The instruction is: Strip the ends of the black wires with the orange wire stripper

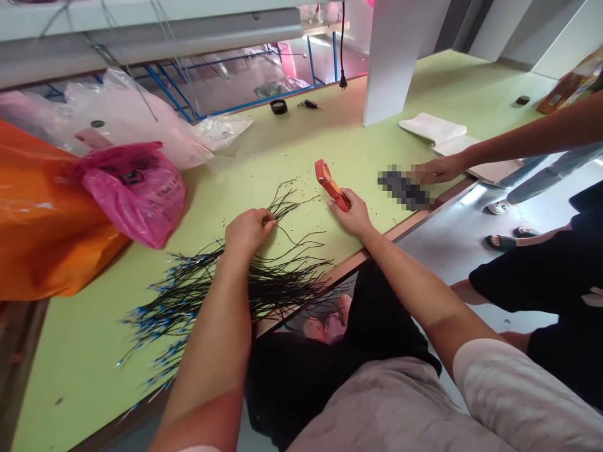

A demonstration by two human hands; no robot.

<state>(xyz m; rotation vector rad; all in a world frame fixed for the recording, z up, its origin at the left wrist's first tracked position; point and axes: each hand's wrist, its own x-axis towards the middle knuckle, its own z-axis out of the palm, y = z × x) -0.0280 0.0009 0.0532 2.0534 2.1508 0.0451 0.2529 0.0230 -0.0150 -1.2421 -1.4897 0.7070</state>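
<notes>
My left hand [249,233] is closed around a small bunch of thin black wires [284,207], whose free ends fan out to the right over the tabletop. In my right hand [352,215] is a red and orange hand tool [330,182], which looks like a wire stripper; its head points up and left, apart from the wires. Below my left hand lies a large pile of black wires [282,285]. Blue and bare metal ends show at the pile's left side. My left forearm hides part of it.
Plastic bags, one orange [51,220] and one pink [141,188], stand on the green table [85,351] at left. A black tape roll [278,107] lies at the back. Another person's hand [445,168] touches a blurred dark object [405,188]. A white panel [389,63] stands upright behind.
</notes>
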